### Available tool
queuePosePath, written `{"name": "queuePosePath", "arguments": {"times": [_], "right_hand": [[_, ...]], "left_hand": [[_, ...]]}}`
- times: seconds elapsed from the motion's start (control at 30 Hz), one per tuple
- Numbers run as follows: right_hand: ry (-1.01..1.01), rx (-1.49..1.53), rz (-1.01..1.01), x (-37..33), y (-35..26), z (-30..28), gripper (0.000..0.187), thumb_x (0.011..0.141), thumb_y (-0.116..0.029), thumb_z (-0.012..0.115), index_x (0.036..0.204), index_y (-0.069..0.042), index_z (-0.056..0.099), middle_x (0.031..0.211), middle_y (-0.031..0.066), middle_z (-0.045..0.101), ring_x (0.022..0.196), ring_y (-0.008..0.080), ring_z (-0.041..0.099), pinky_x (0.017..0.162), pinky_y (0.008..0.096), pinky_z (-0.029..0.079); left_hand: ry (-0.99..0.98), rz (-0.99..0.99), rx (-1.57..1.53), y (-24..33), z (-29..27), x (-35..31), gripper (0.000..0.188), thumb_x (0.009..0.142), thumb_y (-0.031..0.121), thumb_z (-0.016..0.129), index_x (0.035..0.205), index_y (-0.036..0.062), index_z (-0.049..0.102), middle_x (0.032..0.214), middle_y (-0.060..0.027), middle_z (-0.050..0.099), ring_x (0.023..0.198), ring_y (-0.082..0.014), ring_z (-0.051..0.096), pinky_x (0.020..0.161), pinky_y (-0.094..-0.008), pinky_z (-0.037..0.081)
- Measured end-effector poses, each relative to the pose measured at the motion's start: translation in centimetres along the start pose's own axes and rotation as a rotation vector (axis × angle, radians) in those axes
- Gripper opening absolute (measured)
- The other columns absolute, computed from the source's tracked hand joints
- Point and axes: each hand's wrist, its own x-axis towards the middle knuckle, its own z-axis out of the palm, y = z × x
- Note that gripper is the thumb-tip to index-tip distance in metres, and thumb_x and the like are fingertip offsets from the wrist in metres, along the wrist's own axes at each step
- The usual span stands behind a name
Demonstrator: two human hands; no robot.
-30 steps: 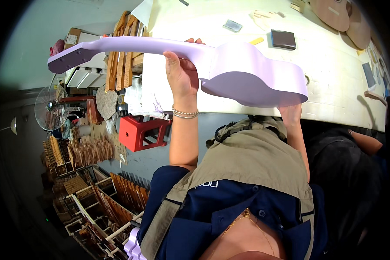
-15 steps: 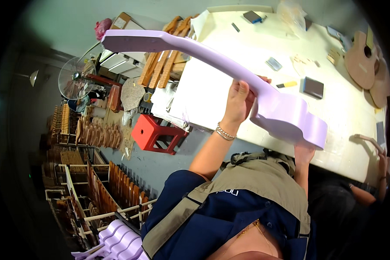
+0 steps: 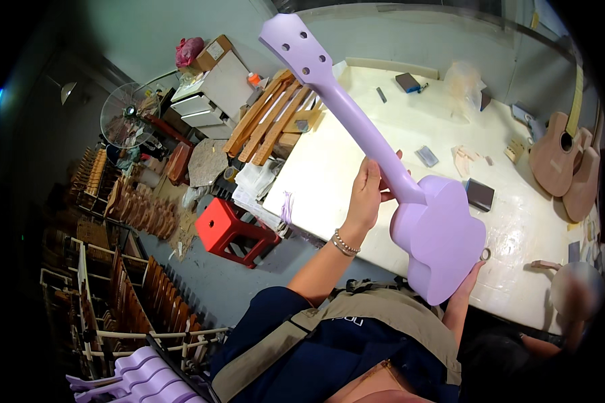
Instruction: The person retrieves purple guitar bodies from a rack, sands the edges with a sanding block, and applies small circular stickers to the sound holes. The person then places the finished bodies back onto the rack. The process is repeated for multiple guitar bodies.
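I hold a lilac-painted small guitar body with neck [image 3: 431, 228] up in front of me, over the near edge of a white worktable [image 3: 356, 134]. Its headstock points up and to the far left. My left hand [image 3: 366, 195] is wrapped around the neck just above the body; a bead bracelet sits on that wrist. My right hand [image 3: 469, 279] supports the lower edge of the body from beneath and is mostly hidden behind it.
On the table lie small dark blocks [image 3: 480, 195], sanding pads and scraps. Unpainted wooden guitars [image 3: 558, 161] lean at the right. Wooden slats [image 3: 262, 117], a red stool [image 3: 232, 228], a fan [image 3: 124, 117] and racks of wooden necks [image 3: 141, 208] stand left. More lilac parts [image 3: 141, 379] lie bottom left.
The lilac instrument has swung from nearly level to steeply upright, headstock rising. My left hand stayed on the neck, my right hand under the body.
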Motion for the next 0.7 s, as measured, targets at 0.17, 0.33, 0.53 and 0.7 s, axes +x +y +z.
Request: {"name": "queuePosePath", "arguments": {"times": [0.17,0.33,0.53,0.7], "right_hand": [[-0.009,-0.036,-0.004,0.1,0.2,0.1,0.072,0.091,-0.059,0.014,0.139,-0.005,0.025,0.14,0.0114,0.033,0.126,0.028,0.034,0.104,0.0384,0.029],[-0.138,-0.073,0.028,0.3,0.3,-0.2,0.064,0.094,-0.052,0.02,0.137,-0.006,0.028,0.136,0.0129,0.037,0.119,0.0284,0.042,0.1,0.0383,0.035],[-0.449,-0.589,0.239,1.0,1.7,-4.2,0.055,0.092,-0.045,0.031,0.129,-0.006,0.041,0.123,0.0168,0.051,0.103,0.032,0.056,0.083,0.0429,0.048],[-0.2,-0.083,0.647,1.3,2.5,-2.3,0.082,0.084,-0.069,0.022,0.134,-0.005,0.031,0.122,0.0228,0.049,0.095,0.0388,0.059,0.067,0.0467,0.054]], "left_hand": [[0.004,-0.026,0.008,0.0,0.0,-0.2,0.047,0.096,0.042,0.025,0.124,0.0048,0.037,0.128,-0.0143,0.048,0.097,-0.0223,0.061,0.071,-0.0317,0.056],[-0.048,0.017,-0.016,0.4,-0.8,0.3,0.044,0.095,0.04,0.033,0.123,0.0053,0.039,0.118,-0.0114,0.054,0.098,-0.0225,0.061,0.081,-0.0346,0.052],[-0.467,0.108,-0.313,2.1,-2.0,4.1,0.042,0.08,0.03,0.068,0.106,0.0059,0.046,0.091,-0.0082,0.059,0.091,-0.0244,0.063,0.091,-0.0403,0.046],[-0.485,0.106,-0.277,6.3,1.1,5.0,0.03,0.081,0.013,0.066,0.101,0.0055,0.046,0.074,-0.0068,0.058,0.067,-0.0186,0.062,0.08,-0.0384,0.051]]}}
